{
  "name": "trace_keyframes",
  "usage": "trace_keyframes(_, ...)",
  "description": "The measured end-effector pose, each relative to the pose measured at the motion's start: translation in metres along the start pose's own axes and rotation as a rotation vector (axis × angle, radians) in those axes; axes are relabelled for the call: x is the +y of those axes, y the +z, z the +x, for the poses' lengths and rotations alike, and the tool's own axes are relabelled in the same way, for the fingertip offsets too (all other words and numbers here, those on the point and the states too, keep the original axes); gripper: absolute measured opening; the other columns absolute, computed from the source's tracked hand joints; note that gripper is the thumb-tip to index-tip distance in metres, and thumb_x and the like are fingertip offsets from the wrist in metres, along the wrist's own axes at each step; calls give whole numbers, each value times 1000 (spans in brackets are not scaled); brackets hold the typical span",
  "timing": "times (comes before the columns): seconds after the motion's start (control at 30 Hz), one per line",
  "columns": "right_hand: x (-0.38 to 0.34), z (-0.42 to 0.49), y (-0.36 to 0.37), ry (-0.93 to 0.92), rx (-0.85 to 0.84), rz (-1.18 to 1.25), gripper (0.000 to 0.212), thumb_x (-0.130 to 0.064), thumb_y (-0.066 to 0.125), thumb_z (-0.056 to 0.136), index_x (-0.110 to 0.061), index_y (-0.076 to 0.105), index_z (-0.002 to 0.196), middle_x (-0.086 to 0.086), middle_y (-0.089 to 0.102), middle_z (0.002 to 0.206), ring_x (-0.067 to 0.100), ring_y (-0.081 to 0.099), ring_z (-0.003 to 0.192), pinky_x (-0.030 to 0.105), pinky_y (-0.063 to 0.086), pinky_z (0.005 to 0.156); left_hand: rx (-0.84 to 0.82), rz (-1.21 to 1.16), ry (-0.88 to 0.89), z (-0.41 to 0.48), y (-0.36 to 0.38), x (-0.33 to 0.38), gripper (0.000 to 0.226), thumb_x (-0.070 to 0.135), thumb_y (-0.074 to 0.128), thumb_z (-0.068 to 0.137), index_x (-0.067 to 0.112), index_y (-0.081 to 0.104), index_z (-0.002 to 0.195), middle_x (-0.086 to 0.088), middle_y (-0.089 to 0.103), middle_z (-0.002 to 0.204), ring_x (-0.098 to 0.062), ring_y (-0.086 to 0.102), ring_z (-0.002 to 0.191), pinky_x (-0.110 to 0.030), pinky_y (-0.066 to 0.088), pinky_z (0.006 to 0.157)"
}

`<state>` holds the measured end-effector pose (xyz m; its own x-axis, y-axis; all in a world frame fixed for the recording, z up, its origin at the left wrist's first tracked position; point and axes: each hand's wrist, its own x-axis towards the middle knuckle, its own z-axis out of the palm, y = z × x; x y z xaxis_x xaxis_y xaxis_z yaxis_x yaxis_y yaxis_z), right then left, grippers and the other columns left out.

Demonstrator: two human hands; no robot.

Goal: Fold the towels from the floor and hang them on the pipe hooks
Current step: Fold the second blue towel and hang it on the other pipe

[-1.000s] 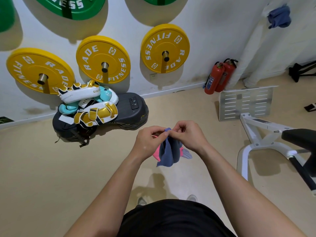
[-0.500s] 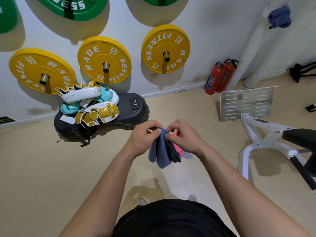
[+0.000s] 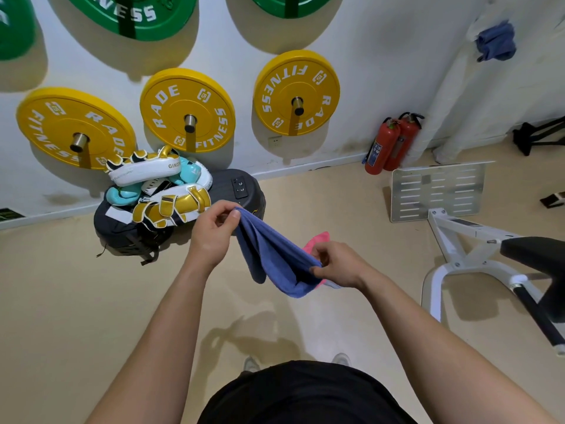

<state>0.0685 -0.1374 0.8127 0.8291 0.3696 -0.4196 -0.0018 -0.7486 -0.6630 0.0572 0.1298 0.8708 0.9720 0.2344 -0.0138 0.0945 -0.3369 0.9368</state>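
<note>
A blue towel (image 3: 270,255) stretches between my two hands above the floor. My left hand (image 3: 214,232) pinches its upper end. My right hand (image 3: 336,264) pinches the lower end, and the cloth sags in a fold below it. A pink towel (image 3: 316,241) lies on the floor behind my right hand, partly hidden by it. Another blue towel (image 3: 496,41) hangs high on the white pipe (image 3: 452,84) at the right wall.
Yellow weight plates (image 3: 186,108) hang on the wall. Boxing pads (image 3: 159,191) lie piled on a black bag (image 3: 128,231) by the wall. Two red fire extinguishers (image 3: 391,142) stand near the pipe. A white bench frame (image 3: 458,249) with a metal plate (image 3: 437,191) is at the right.
My hands have moved apart, the left up and left, the right down and right. The bunched blue towel is now pulled out into a long band between them.
</note>
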Motion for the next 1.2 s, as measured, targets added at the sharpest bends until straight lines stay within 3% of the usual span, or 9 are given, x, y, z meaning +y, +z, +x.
trace_keyframes(0.1,9,-3,0,63,3,-29,14,-11,65,68,-15,55,78,1,60,73,18,51,61,30,39,56,70,24,-43,12,-6,-8,17,18,54,101,25,67,93,1,66,89,-16,60,86,-37,59,79)
trace_keyframes(0.23,19,-9,-5,114,14,-43,23,-4,65,65,-19,49,74,3,60,75,18,48,61,30,38,54,205,127,-72,32,-10,-12,14,21,54,101,19,67,105,0,66,95,-12,58,86,-23,51,69)
trace_keyframes(0.33,18,-15,-12,49,72,70,25,-4,62,69,-23,50,80,-1,62,84,16,54,61,39,51,60,261,198,-128,48,-12,-24,15,20,55,100,18,68,107,1,65,98,-16,59,91,-34,53,85)
trace_keyframes(0.43,7,-20,-18,-66,66,180,27,-4,61,75,-27,50,85,-7,59,90,21,62,58,46,56,61,269,271,-207,59,-12,-44,16,21,55,99,18,68,108,-1,65,102,-25,60,101,-42,52,93)
trace_keyframes(0.53,-9,-24,-22,-141,22,198,25,-3,57,81,-28,58,82,-3,65,86,28,67,64,48,58,62,261,313,-270,67,-12,-55,19,23,56,99,16,69,111,-7,67,109,-30,60,105,-39,49,90)
trace_keyframes(0.77,-8,-26,-24,16,-28,22,37,-2,43,74,-25,73,71,-5,72,64,7,71,66,40,61,77,286,290,-269,82,-6,-46,22,23,54,100,15,68,115,-5,65,110,-25,57,103,-34,45,86)
trace_keyframes(0.9,-2,-30,-18,-28,-49,-54,21,-17,49,74,-25,66,65,-5,67,64,17,65,66,40,57,68,236,331,-213,88,-4,-40,23,23,55,100,15,68,116,-1,63,109,-20,54,100,-32,44,86)
trace_keyframes(1.03,-1,-30,-20,-75,136,-9,25,-41,71,68,-21,58,62,-5,65,71,17,63,68,38,55,64,265,299,-202,89,-3,-35,23,24,54,100,15,67,117,1,63,109,-19,55,100,-32,45,85)
trace_keyframes(1.2,8,-18,-51,-38,427,278,25,-6,82,75,-17,62,66,-12,61,60,4,53,54,18,43,55,251,201,-206,78,-10,-39,21,25,51,102,13,65,112,-3,64,104,-19,58,97,-29,45,77)
